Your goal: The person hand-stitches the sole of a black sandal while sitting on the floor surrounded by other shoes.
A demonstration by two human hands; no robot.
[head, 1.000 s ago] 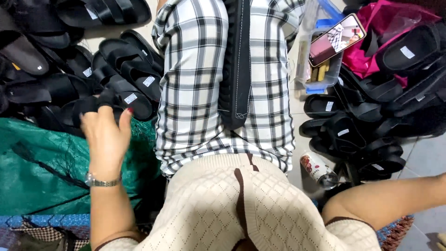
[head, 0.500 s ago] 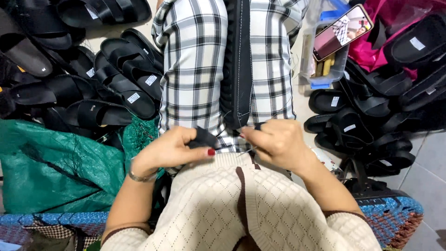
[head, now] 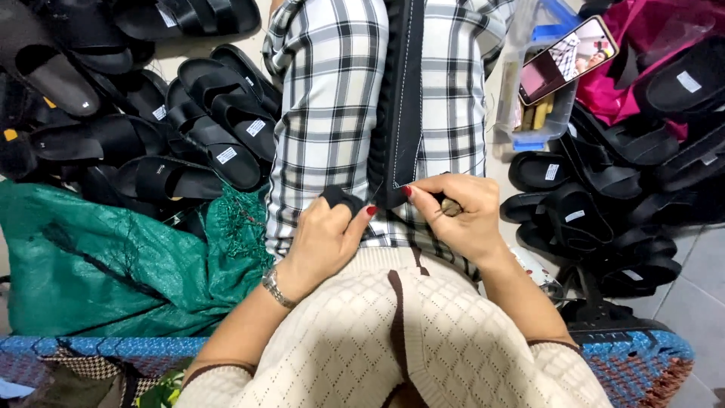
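Note:
A long black sandal sole (head: 399, 91) with white stitching lies along my lap, over the black-and-white checked cloth (head: 325, 98). My left hand (head: 325, 238) pinches a small black strap piece (head: 341, 198) at the sole's near end. My right hand (head: 457, 215) is closed at the same end, fingertips at the stitched edge, with a small brownish tool (head: 451, 206) showing between its fingers. The two hands almost touch at the sole's end. A metal watch (head: 276, 288) sits on my left wrist.
Many black sandals (head: 211, 128) are piled at left, with more black sandals (head: 596, 219) at right. A green woven sack (head: 113, 264) lies at left. A phone (head: 566, 59) rests on a clear plastic box (head: 532, 113) by a pink bag (head: 642, 30). A blue woven mat edge (head: 634, 355) runs along the bottom.
A second ago my left hand reached toward the sandal pile at left and my right arm lay out to the right. Both hands have come together at the sole's near end.

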